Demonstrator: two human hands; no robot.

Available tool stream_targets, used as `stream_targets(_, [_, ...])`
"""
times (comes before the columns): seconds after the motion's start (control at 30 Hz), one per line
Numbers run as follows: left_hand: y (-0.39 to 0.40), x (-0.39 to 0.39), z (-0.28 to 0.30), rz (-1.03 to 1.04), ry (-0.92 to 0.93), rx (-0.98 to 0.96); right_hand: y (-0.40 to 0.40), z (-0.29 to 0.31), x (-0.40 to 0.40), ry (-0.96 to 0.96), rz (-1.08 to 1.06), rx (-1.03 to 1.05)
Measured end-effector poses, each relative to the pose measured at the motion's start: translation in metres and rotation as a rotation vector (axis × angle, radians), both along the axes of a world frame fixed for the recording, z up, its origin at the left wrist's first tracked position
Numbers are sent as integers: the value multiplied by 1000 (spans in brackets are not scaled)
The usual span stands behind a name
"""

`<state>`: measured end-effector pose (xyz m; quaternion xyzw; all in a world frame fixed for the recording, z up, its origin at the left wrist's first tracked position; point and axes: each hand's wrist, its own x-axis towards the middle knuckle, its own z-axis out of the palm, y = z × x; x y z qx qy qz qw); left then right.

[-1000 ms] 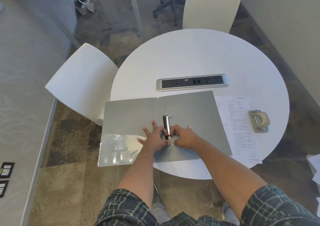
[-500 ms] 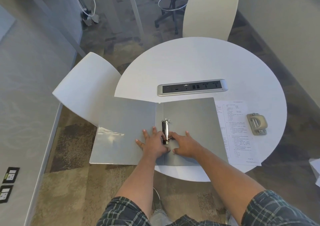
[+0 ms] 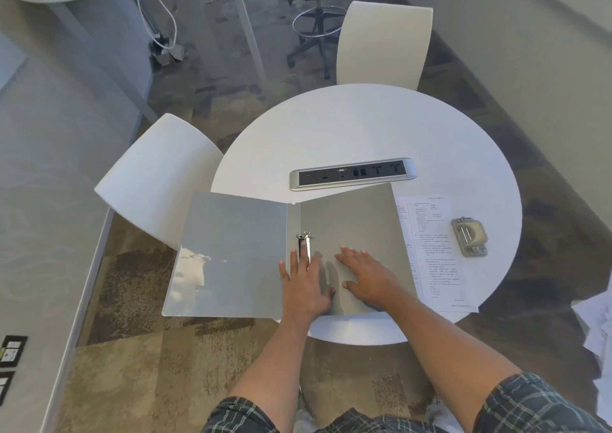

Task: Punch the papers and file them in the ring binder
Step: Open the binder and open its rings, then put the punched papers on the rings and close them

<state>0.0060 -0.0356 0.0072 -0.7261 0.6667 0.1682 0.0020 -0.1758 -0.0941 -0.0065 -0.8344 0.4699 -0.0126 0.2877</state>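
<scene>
A grey ring binder (image 3: 238,253) lies open at the near left of the round white worktop (image 3: 364,127), its left cover hanging out past the worktop's edge over the carpet and catching a bright reflection. The metal ring mechanism (image 3: 306,245) stands along the spine, and from here I cannot tell whether its rings are parted or closed. The person's left hand (image 3: 306,287) lies flat over the spine with its fingers straight and slightly spread, the fingertips reaching up on either side of the mechanism's near end. The right hand (image 3: 367,275) rests palm down on the binder's right cover, fingers straight and close together, thumb out to the left; neither hand's grip holds anything. Just right of the binder, partly tucked under its right cover, lies a stack of printed papers (image 3: 433,250). Touching or just beside their right edge sits a beige hole punch (image 3: 469,236). On the far side of the binder, a silver power and socket strip (image 3: 352,174) is set into the worktop. 2 white chairs stand around it, 1 at the left (image 3: 155,177) and 1 at the far side (image 3: 384,41). Plaid sleeves (image 3: 530,406) show at the near edge.
</scene>
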Motion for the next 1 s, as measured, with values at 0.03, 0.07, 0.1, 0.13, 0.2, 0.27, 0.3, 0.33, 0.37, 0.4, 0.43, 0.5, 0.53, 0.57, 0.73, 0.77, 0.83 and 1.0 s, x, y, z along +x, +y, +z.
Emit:
stream_targets(0.03, [0, -4, 0, -50, -3, -8, 0, 2, -4, -2, -19, -19])
stream_targets(0.07, [-1, -8, -1, -103, -1, -1, 1, 3, -9, 1, -32, -35])
stream_targets(0.1, [-2, -13, -2, -156, 0, 15, 1, 5, -13, 10, -44, -48])
stream_targets(0.13, [-4, -17, -2, -202, -1, 36, 1, 6, -18, 21, -61, -59])
stream_targets(0.2, [-8, -26, -4, -248, 10, 98, 2, 7, -27, 33, -125, -73])
stream_targets(0.27, [-12, -33, -6, -246, 23, 175, 4, 7, -38, 21, -237, -60])
stream_targets(0.3, [-14, -36, -6, -237, 20, 216, 5, 7, -43, 11, -315, -44])
stream_targets(0.33, [-17, -38, -7, -225, 17, 257, 6, 7, -49, 3, -402, -30])
stream_targets(0.37, [-19, -40, -7, -211, 13, 294, 7, 8, -55, -4, -495, -22])
stream_targets(0.4, [-20, -42, -8, -200, 10, 322, 7, 8, -62, -9, -586, -18])
stream_targets(0.43, [-22, -43, -8, -193, 7, 343, 6, 10, -68, -3, -674, -15])
stream_targets(0.5, [-24, -45, -10, -182, 10, 374, 5, 12, -80, 68, -822, 4])
stream_targets(0.53, [-25, -46, -11, -176, 15, 391, 4, 13, -86, 140, -876, 18])
stream_targets(0.57, [-27, -46, -11, -172, 18, 408, 4, 14, -91, 222, -918, 42])
stream_targets(0.73, [-36, -51, -8, -164, 9, 451, 5, 14, -104, 399, -1060, 174])
stream_targets(0.77, [-38, -51, -6, -164, 9, 452, 5, 13, -105, 413, -1072, 185])
stream_targets(0.83, [-40, -50, -3, -170, 7, 458, 4, 13, -106, 415, -1114, 214])
stream_targets(1.0, [-46, -48, -1, -217, -44, 481, 1, 11, -110, 416, -1169, 231])
